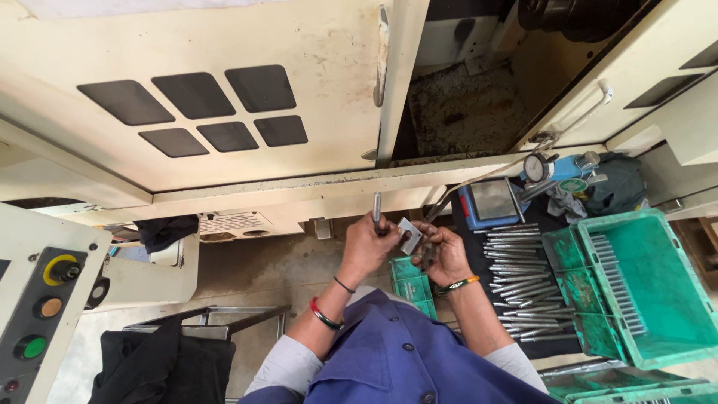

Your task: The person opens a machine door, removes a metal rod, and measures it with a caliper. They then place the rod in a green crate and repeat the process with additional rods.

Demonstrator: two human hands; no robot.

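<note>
My left hand (366,243) is closed around a thin grey metal rod (377,206) that stands upright out of the fist. My right hand (444,251) grips a flat, silvery metal gauge piece (409,234) held between both hands, close to the rod. Both hands hover in front of a cream machine cabinet, above a small green box (412,286). Blue sleeves and wrist bands show on both arms.
Several metal rods (520,280) lie in rows on a dark bench at right, beside green plastic crates (643,292). A blue scale (490,202) and a dial gauge (535,167) sit behind them. A control panel with coloured buttons (45,299) stands at left.
</note>
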